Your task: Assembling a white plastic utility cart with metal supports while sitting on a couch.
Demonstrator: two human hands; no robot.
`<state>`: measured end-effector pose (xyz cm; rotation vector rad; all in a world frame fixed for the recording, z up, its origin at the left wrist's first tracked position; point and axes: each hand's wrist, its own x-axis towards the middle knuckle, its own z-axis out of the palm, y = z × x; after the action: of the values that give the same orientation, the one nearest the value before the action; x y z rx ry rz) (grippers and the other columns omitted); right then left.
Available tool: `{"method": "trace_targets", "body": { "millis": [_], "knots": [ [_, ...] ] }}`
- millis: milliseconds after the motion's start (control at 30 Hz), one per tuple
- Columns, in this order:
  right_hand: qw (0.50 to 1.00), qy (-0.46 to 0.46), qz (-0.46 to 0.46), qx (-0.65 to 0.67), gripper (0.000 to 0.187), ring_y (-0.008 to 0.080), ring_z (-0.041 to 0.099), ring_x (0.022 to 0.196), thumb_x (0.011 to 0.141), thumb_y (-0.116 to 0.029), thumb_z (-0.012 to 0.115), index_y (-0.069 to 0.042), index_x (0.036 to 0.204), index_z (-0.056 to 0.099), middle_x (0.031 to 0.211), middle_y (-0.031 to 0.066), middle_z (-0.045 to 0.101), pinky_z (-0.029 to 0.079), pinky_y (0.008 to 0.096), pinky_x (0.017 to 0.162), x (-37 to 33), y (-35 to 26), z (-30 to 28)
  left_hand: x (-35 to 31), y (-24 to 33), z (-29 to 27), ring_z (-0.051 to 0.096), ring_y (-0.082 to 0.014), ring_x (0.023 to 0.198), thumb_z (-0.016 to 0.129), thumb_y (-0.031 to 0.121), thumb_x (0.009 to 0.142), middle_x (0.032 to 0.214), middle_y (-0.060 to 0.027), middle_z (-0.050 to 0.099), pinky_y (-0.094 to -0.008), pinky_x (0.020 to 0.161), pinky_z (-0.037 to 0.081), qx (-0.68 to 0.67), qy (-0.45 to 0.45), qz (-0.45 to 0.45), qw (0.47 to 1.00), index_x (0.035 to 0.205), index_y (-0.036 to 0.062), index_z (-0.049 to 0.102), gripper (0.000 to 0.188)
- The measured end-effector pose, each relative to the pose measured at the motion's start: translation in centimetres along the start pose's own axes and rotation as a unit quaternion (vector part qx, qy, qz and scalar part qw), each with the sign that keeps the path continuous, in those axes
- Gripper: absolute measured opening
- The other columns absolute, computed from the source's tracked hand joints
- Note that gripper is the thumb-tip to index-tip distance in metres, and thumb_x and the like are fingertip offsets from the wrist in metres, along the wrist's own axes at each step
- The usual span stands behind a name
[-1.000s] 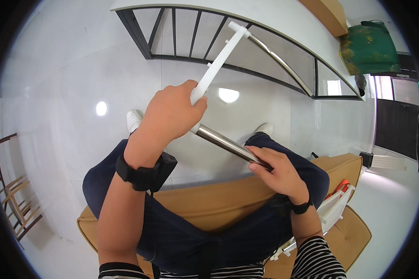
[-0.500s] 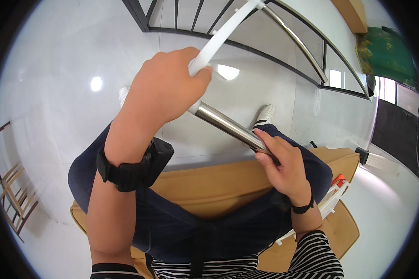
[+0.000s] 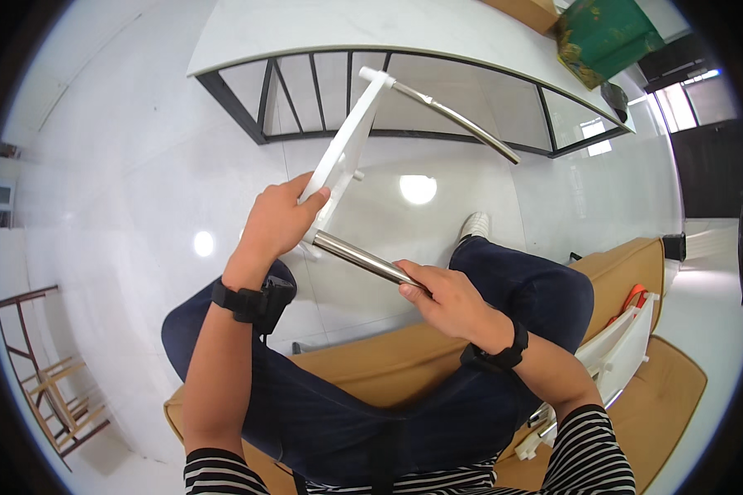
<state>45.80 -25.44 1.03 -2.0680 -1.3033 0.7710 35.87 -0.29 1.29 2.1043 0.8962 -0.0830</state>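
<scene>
Right grip (image 3: 451, 301) on tube (image 3: 359, 256), forward-left diagonal

I'm getting bright, cool, mostly even light. Two round glare spots burn out on the glossy floor (image 3: 140, 198), one just above centre and one to its left, and the window (image 3: 675, 107) at upper right is blown white. A pale sheen lies near the right edge. Bright highlights run along the steel tubes (image 3: 370, 262), while the white frame (image 3: 351, 136) stands low in contrast. A soft shadow lies at lower left; at bottom centre the trousers (image 3: 322, 412) sink toward black. My fisheye bows the bench (image 3: 330, 29) at the top and blackens the corners. The hands (image 3: 281, 221) read clearly; the rim is soft.
</scene>
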Motion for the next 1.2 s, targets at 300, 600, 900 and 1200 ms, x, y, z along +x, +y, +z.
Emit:
{"method": "trace_targets", "body": {
  "millis": [300,600,900,1200],
  "knots": [
    [0.988,0.041,-0.006,-0.15,0.032,0.029,0.059,0.059,0.09,-0.028,0.055,-0.013,0.118,0.057,0.073,0.01,0.06,0.048,0.0374,0.051,-0.6,-0.8,0.0,0.0,-0.1,0.5,0.061,-0.0365,0.072,0.052,0.037,0.087,0.074,-0.0215,0.063,-0.0403,0.068,0.046,0.002,0.032,0.015,0.999,0.107,0.0036,0.064,0.041],
    [0.991,0.015,-0.022,-0.129,0.032,0.0298,0.06,0.058,0.091,-0.031,0.051,-0.012,0.116,0.055,0.072,0.0104,0.06,0.049,0.0395,0.053,0.3,0.2,-0.6,0.0,-0.8,1.0,0.059,-0.0373,0.067,0.053,0.035,0.087,0.069,-0.0223,0.06,-0.0399,0.064,0.045,0.002,0.053,0.025,0.998,0.106,0.0016,0.064,0.04],
    [0.987,-0.021,-0.014,-0.158,0.029,0.0311,0.061,0.061,0.092,-0.03,0.049,-0.011,0.114,0.054,0.074,0.0122,0.061,0.049,0.0414,0.055,0.1,-0.9,-2.5,-0.4,-1.0,2.2,0.061,-0.0373,0.067,0.053,0.034,0.087,0.07,-0.0219,0.062,-0.0403,0.064,0.047,0.022,0.076,0.022,0.997,0.107,0.0024,0.064,0.039],
    [0.991,-0.015,-0.007,-0.134,0.029,0.0311,0.061,0.06,0.092,-0.029,0.048,-0.008,0.111,0.054,0.072,0.0126,0.061,0.049,0.0415,0.055,-0.2,0.0,-1.1,-0.4,-1.5,2.6,0.062,-0.0377,0.069,0.053,0.034,0.087,0.072,-0.0231,0.062,-0.0403,0.065,0.047,0.043,0.08,0.038,0.995,0.106,0.0025,0.064,0.038]
  ]
}}
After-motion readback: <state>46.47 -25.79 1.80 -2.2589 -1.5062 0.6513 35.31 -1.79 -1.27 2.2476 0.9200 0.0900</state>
